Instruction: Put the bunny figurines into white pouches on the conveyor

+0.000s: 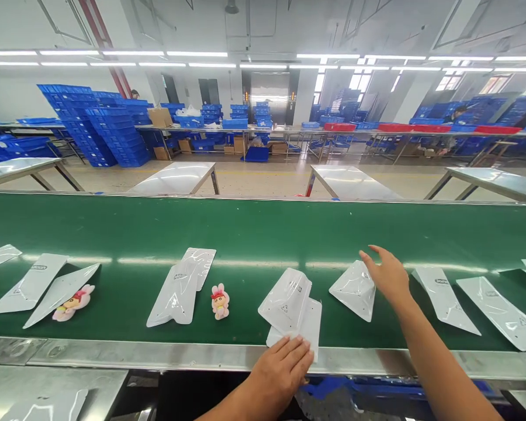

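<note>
My left hand (283, 368) lies palm down, its fingers extended over the lower edge of a white pouch (311, 327). Another white pouch (286, 299) overlaps that one on the green belt (245, 228). To the right, my right hand (386, 273) is above the belt with thumb and fingers apart, beside a single white pouch (355, 290). Whether its fingertips touch this pouch is hard to tell. A small pink-and-white rabbit-hooded figure (220, 302) rests left of the hands, near two overlapping pouches (175, 292).
Further white pouches (447, 299) lie right of my right arm. At the left, a second figure (73, 303) is partly under a pouch (61, 292). The belt's metal rim (158, 354) runs in front. Beyond stand metal tables (175, 178) and stacked blue crates (118, 134).
</note>
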`<state>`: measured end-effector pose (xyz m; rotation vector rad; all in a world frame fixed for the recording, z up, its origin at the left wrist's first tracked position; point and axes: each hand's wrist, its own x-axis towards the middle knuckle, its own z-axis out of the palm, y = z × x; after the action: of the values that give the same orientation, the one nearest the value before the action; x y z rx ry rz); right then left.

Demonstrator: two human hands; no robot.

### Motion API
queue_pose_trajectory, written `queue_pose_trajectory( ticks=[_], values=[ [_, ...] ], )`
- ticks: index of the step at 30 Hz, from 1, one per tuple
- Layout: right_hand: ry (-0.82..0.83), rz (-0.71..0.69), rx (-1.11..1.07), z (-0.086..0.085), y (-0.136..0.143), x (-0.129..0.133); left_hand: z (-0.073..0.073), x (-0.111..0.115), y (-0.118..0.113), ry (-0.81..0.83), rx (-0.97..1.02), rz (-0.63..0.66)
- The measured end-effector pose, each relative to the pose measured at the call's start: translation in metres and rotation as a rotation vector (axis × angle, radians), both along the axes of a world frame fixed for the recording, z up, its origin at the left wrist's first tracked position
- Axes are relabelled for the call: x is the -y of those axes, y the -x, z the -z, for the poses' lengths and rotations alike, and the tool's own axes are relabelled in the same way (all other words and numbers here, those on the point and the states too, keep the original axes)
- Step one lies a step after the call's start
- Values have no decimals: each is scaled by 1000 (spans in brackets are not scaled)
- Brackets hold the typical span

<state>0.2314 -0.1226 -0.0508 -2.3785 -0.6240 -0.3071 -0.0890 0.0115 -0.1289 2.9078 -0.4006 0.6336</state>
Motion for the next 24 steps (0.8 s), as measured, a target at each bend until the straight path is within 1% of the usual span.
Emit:
queue_pose_trajectory(
  ticks=[1,2,4,5,6,7,8,10,12,14,15,16,17,18,19,20,21,22,23,24],
  values=[
    [-5,-68,51,1,13,-9,-1,-1,2,25,18,7],
    [12,-177,58,1,29,-19,-3,-2,3,52,23,10],
    [127,-451,-61,3,62,-41,-10,-2,5,98,3,6],
    [198,-551,-112,5,76,-53,-13,-3,6,117,-7,1],
    [254,-615,-143,7,86,-64,-15,-3,7,135,4,-8],
    [288,-639,-141,10,91,-74,-15,-3,7,153,37,-22],
    [303,-632,-126,11,92,-84,-14,-3,8,169,88,-36],
    [301,-566,-100,12,81,-97,-13,-3,9,196,195,-46],
    [297,-475,-70,7,66,-103,-16,-6,12,227,264,-30],
    [271,-374,-8,-4,60,-101,-28,-10,16,272,294,-10],
    [236,-360,32,-12,64,-97,-37,-13,18,301,297,-16],
    [200,-406,55,-20,73,-92,-47,-17,21,331,302,-34],
    [168,-499,67,-28,88,-85,-58,-20,24,359,309,-63],
    [142,-670,40,-36,105,-78,-69,-24,26,383,319,-100],
    [182,-908,-42,-43,125,-71,-79,-29,29,405,330,-138],
    [230,-1086,-98,-48,144,-65,-88,-34,33,425,333,-168],
    [242,-1183,-101,-51,162,-61,-97,-39,36,452,321,-184],
    [222,-1234,-97,-51,178,-59,-103,-45,41,501,296,-189],
    [190,-1244,-100,-49,190,-59,-108,-52,46,589,250,-191],
    [142,-1218,-122,-45,200,-61,-111,-59,53,721,197,-191]
  ],
)
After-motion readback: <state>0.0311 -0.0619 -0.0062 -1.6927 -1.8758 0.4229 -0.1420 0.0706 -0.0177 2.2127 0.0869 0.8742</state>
